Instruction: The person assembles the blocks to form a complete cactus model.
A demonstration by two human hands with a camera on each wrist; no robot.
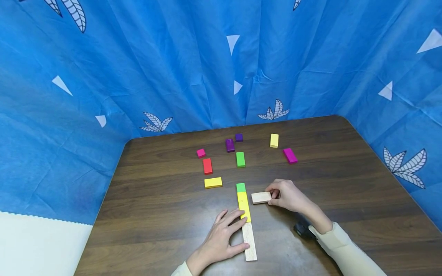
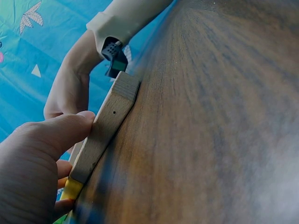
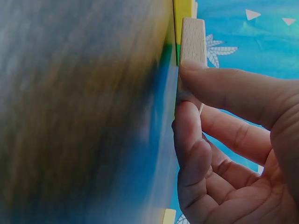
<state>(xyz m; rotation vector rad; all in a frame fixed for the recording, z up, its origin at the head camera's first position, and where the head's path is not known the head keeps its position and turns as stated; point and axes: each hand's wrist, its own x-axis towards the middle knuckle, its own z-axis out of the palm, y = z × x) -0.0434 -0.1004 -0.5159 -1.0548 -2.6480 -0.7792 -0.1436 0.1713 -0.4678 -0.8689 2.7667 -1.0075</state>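
A row of blocks runs away from the near edge of the table: a long plain wooden block (image 1: 250, 243), a yellow block (image 1: 243, 201) and a green block (image 1: 240, 187) at its far end. My left hand (image 1: 221, 239) rests over this row, fingers extended. Its thumb touches the plain block and its fingertips touch the yellow one. To the right of the row, my right hand (image 1: 286, 195) pinches a shorter plain wooden block (image 1: 261, 197) by its right end. In the right wrist view, thumb and fingers grip that block (image 3: 192, 42); a small gap separates it from the row.
Beyond the row lie a green block (image 1: 240, 159), yellow block (image 1: 213, 183), red block (image 1: 207, 166), pink cube (image 1: 201, 153), purple block (image 1: 230, 145), dark purple cube (image 1: 239, 137), pale yellow block (image 1: 274, 140) and magenta block (image 1: 290, 155). A blue curtain (image 1: 207, 69) borders the table.
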